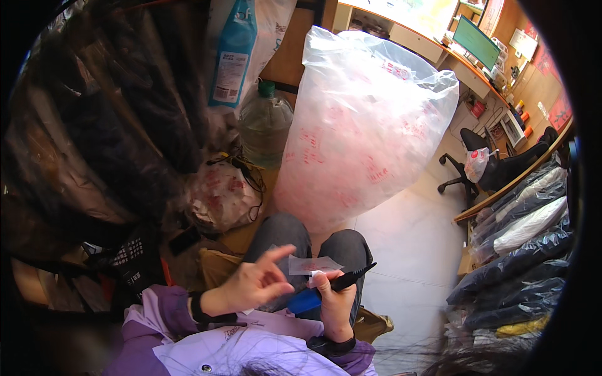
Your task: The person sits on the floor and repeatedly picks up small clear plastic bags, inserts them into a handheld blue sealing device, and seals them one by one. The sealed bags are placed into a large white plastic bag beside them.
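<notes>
My right hand (339,297) grips a slim black tool (347,281) with a tapered, ridged end pointing up to the right. A blue piece (304,302) shows left of that hand; I cannot tell whether it belongs to the tool. By the right thumb and fingertips is a small translucent plastic sheet (314,265) with red print, above my lap. My left hand (256,284) hovers left of the sheet, fingers apart and holding nothing. Both hands are over my grey-trousered knees (345,244).
Beyond my knees stands a large clear bag (362,127) stuffed with red-printed plastic. Left of it are a big water bottle (265,120) and a smaller filled bag (225,195). Plastic-covered garments (517,254) hang right, others (103,103) left. An office chair (463,181) stands farther back.
</notes>
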A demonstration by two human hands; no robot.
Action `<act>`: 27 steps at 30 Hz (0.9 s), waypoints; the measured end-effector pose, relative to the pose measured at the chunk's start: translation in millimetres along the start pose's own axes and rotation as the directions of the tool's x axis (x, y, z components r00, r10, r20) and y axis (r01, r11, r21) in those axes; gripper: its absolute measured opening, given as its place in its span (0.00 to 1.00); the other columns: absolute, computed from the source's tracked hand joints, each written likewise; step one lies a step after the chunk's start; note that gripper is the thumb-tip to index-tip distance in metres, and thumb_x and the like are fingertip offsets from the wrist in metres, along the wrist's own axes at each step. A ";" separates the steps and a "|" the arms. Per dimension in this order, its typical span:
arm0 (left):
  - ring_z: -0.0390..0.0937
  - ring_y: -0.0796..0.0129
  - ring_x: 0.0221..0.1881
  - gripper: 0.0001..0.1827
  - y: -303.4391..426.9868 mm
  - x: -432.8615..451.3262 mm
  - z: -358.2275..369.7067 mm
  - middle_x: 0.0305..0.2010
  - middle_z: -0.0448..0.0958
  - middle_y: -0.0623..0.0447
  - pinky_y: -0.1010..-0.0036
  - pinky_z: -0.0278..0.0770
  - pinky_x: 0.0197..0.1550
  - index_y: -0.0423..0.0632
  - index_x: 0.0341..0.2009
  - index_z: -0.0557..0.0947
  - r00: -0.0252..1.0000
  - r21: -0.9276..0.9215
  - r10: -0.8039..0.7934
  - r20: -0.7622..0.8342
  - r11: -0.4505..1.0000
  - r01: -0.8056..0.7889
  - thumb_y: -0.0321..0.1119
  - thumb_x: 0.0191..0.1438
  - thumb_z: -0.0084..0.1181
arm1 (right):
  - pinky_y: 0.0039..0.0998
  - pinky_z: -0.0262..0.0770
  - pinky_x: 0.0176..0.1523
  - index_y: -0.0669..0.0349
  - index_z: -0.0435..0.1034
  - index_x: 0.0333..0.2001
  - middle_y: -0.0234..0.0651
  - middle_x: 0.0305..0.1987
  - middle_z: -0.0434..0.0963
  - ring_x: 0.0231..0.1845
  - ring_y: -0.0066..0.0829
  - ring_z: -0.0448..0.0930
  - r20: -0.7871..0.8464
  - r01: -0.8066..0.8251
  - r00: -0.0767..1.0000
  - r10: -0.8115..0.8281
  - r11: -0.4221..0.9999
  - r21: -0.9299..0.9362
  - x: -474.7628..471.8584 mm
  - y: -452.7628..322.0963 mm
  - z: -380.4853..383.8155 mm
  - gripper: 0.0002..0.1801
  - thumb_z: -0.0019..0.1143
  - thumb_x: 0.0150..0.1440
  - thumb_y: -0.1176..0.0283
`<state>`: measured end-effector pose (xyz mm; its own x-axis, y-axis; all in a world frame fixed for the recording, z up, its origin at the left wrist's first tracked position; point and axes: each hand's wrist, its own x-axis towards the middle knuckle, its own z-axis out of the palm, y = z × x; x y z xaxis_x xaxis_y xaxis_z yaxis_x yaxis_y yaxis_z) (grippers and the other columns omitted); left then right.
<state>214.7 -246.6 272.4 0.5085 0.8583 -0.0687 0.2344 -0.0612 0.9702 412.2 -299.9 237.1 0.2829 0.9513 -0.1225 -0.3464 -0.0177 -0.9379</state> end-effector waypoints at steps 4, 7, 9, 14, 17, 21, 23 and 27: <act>0.79 0.75 0.40 0.21 7.0 13.4 18.9 0.42 0.82 0.51 0.77 0.78 0.44 0.44 0.57 0.74 0.993 -0.234 0.085 0.084 0.970 -0.063 0.31 0.59 0.60 | 0.20 0.71 0.37 0.65 0.77 0.29 0.28 0.26 0.79 0.29 0.17 0.76 0.037 0.037 0.999 -0.034 0.995 -0.091 -2.3 -1.3 9.6 0.09 0.68 0.55 0.70; 0.78 0.76 0.41 0.14 -4.6 19.4 23.5 0.40 0.82 0.54 0.79 0.76 0.45 0.42 0.50 0.80 0.993 -0.451 0.019 0.113 0.892 0.034 0.31 0.59 0.60 | 0.20 0.71 0.37 0.66 0.77 0.29 0.28 0.26 0.79 0.29 0.17 0.75 0.054 0.076 0.996 -0.072 0.994 -0.084 -1.7 -4.8 8.6 0.09 0.67 0.56 0.71; 0.77 0.78 0.40 0.11 -10.9 21.3 26.0 0.39 0.81 0.57 0.80 0.75 0.44 0.41 0.45 0.82 0.997 -0.437 0.062 0.040 0.898 -0.038 0.32 0.60 0.60 | 0.20 0.71 0.36 0.66 0.77 0.29 0.29 0.26 0.79 0.29 0.17 0.75 0.067 0.075 0.996 -0.066 0.988 -0.136 -1.8 -6.1 7.6 0.10 0.67 0.56 0.70; 0.74 0.79 0.36 0.08 -11.7 32.8 25.7 0.35 0.79 0.57 0.80 0.73 0.38 0.40 0.41 0.82 0.993 -0.346 -0.049 -0.108 0.938 0.009 0.31 0.63 0.56 | 0.20 0.71 0.35 0.66 0.76 0.31 0.29 0.25 0.78 0.28 0.17 0.75 0.081 -0.106 0.990 0.117 0.986 -0.131 -4.1 -8.1 8.0 0.11 0.67 0.56 0.69; 0.73 0.80 0.32 0.09 -9.2 48.3 19.2 0.31 0.78 0.59 0.82 0.72 0.35 0.40 0.37 0.80 0.933 -0.206 0.121 -0.338 0.958 -0.199 0.33 0.62 0.57 | 0.25 0.73 0.36 0.64 0.67 0.34 0.35 0.29 0.76 0.31 0.25 0.77 0.336 -0.223 0.909 0.247 0.969 -0.109 -3.6 -12.0 7.1 0.23 0.55 0.63 0.52; 0.75 0.77 0.30 0.08 -5.9 60.8 12.5 0.30 0.78 0.54 0.79 0.72 0.32 0.40 0.35 0.80 0.882 -0.025 0.260 -0.393 0.956 -0.293 0.32 0.59 0.60 | 0.27 0.75 0.37 0.64 0.66 0.36 0.38 0.31 0.75 0.32 0.28 0.78 0.415 -0.271 0.864 0.283 0.958 -0.091 -1.6 -14.1 10.4 0.32 0.43 0.63 0.40; 0.76 0.72 0.30 0.06 -2.8 62.8 11.6 0.30 0.78 0.52 0.77 0.73 0.32 0.41 0.35 0.80 0.850 0.057 0.355 -0.389 0.930 -0.362 0.31 0.58 0.61 | 0.27 0.75 0.36 0.65 0.66 0.36 0.38 0.30 0.75 0.31 0.28 0.78 0.408 -0.246 0.865 0.292 0.956 -0.163 -1.1 -13.5 13.3 0.36 0.39 0.61 0.36; 0.78 0.62 0.31 0.03 3.7 63.1 12.0 0.31 0.78 0.48 0.74 0.75 0.34 0.43 0.35 0.81 0.757 0.176 0.527 -0.386 0.848 -0.500 0.25 0.55 0.61 | 0.27 0.76 0.35 0.65 0.66 0.35 0.39 0.30 0.76 0.28 0.28 0.78 0.389 -0.284 0.865 0.317 0.948 -0.141 1.2 -13.0 15.6 0.37 0.39 0.61 0.35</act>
<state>257.6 -198.8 268.9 0.1887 0.8143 0.5489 0.0898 -0.5709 0.8161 403.1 -293.8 254.2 -0.2133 0.9369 -0.2770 -0.2833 -0.3307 -0.9002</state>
